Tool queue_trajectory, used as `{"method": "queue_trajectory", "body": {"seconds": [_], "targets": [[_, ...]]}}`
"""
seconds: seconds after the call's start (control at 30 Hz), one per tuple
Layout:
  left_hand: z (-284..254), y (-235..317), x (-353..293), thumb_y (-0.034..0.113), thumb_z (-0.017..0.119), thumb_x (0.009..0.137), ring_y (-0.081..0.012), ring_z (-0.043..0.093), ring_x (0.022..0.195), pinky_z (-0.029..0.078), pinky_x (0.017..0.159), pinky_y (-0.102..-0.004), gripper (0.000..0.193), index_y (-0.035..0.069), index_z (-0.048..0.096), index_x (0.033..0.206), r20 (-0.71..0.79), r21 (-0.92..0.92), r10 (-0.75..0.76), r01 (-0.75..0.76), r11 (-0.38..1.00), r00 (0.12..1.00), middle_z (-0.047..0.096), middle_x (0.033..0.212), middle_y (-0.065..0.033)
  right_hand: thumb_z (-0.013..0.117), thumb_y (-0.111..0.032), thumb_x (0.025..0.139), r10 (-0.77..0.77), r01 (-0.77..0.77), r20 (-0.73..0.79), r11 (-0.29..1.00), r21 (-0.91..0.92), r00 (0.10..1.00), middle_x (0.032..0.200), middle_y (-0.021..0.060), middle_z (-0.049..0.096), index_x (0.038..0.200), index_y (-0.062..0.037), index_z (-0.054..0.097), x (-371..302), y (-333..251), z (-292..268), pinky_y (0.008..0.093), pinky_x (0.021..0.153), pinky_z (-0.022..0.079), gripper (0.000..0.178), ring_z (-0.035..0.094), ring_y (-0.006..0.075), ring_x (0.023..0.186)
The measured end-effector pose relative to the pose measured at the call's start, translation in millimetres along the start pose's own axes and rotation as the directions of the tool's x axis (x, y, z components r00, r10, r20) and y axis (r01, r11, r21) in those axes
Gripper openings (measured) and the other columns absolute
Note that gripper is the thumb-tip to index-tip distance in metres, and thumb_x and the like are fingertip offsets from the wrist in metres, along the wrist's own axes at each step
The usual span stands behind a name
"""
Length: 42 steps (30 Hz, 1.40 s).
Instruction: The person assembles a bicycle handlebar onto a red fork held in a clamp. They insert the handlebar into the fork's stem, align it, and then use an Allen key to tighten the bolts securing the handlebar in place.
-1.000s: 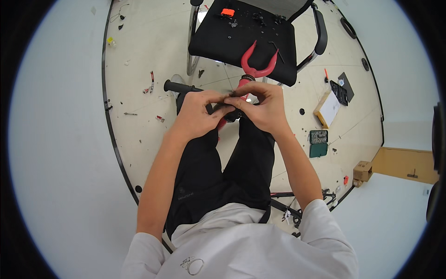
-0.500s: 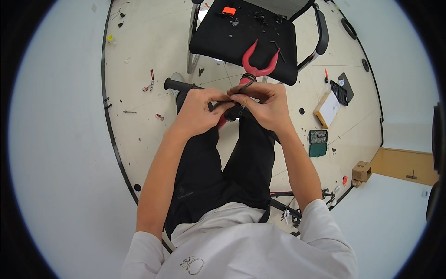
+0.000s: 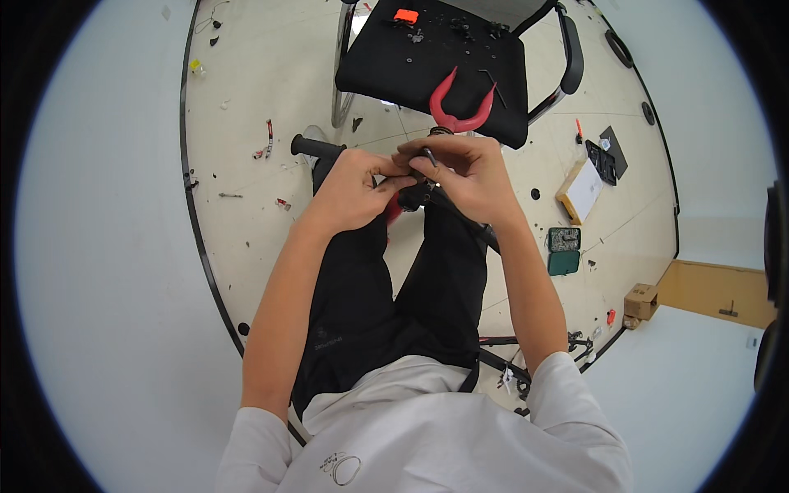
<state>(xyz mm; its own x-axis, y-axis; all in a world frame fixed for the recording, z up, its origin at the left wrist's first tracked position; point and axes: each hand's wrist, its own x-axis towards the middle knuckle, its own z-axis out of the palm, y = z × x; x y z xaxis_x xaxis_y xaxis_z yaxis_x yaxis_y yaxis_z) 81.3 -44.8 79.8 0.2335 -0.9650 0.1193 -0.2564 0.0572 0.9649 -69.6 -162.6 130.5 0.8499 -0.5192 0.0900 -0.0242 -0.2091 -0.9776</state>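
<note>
A red bicycle fork (image 3: 465, 125) points away from me, its two prongs over the chair seat's front edge. Behind it, a black handlebar (image 3: 319, 149) lies across my thighs, a rubber grip at its left end. At the bar's middle is the dark stem (image 3: 414, 198), partly covered by my fingers. My left hand (image 3: 352, 189) is closed, thumb and fingertips pinched on something small that I cannot make out. My right hand (image 3: 475, 179) is closed on a dark hex key (image 3: 429, 155), thumb against it. Both hands' fingertips nearly meet above the stem.
The black chair (image 3: 386, 70) ahead carries an orange piece (image 3: 406, 16), small metal parts and an L-shaped key (image 3: 493, 80). On the floor to the right are a box (image 3: 580, 194), a black tool case (image 3: 601, 163) and a green case (image 3: 564, 263). Scattered parts lie left.
The fingers of my right hand have shifted and the hex key has turned, now showing mostly its end. My left hand stays nearly in place.
</note>
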Motion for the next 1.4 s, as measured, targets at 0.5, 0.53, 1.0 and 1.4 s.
{"method": "queue_trajectory", "body": {"seconds": [0.5, 0.53, 1.0, 1.4], "targets": [[11.9, 2.3, -5.6, 0.003, 0.077, 0.078, -0.0208, 0.062, 0.060, 0.046, 0.053, -0.0298, 0.015, 0.002, 0.075, 0.093, -0.199, 0.114, 0.188, -0.168, 0.979, 0.962, 0.070, 0.076, -0.0107, 0.076, -0.003, 0.082, -0.012, -0.026, -0.234, 0.987, -0.158, 0.972, 0.084, 0.0093, 0.076, 0.092, 0.0038, 0.076, -17.0, -6.6, 11.5, 0.0257, 0.073, 0.057, 0.012, 0.074, 0.0153, 0.079], [9.7, 1.5, -5.2, 0.003, 0.077, 0.078, -0.0209, 0.062, 0.060, 0.045, 0.052, -0.0298, 0.015, 0.002, 0.075, 0.092, -0.184, 0.128, 0.200, -0.178, 0.976, 0.962, 0.070, 0.076, -0.0108, 0.076, -0.003, 0.082, -0.043, 0.001, -0.252, 0.987, -0.163, 0.967, 0.084, 0.0092, 0.076, 0.092, 0.0037, 0.076, -18.1, -7.3, 14.4, 0.0256, 0.072, 0.057, 0.012, 0.074, 0.0150, 0.078], [0.0, 2.2, -1.0, -0.002, 0.075, 0.080, -0.0173, 0.067, 0.069, 0.050, 0.064, -0.0282, 0.015, 0.000, 0.075, 0.095, -0.056, 0.073, 0.136, -0.132, 0.989, 0.989, 0.074, 0.083, -0.0101, 0.060, 0.004, 0.091, -0.088, 0.144, 0.284, 0.972, -0.186, 0.955, 0.112, 0.0136, 0.072, 0.121, -0.0006, 0.068, 17.0, -36.2, -28.8, 0.0316, 0.087, 0.056, 0.031, 0.071, 0.0190, 0.099], [-10.3, 7.2, 3.9, 0.002, 0.078, 0.080, -0.0234, 0.063, 0.063, 0.050, 0.058, -0.0320, 0.014, 0.001, 0.075, 0.093, 0.032, 0.052, 0.149, -0.150, 0.987, 0.988, 0.071, 0.079, -0.0139, 0.072, -0.011, 0.077, -0.172, 0.938, 0.941, -0.145, -0.316, 0.290, 0.110, 0.0092, 0.068, 0.093, 0.0004, 0.072, 51.2, -73.3, -32.7, 0.0385, 0.098, 0.054, 0.020, 0.065, 0.0241, 0.104]]}}
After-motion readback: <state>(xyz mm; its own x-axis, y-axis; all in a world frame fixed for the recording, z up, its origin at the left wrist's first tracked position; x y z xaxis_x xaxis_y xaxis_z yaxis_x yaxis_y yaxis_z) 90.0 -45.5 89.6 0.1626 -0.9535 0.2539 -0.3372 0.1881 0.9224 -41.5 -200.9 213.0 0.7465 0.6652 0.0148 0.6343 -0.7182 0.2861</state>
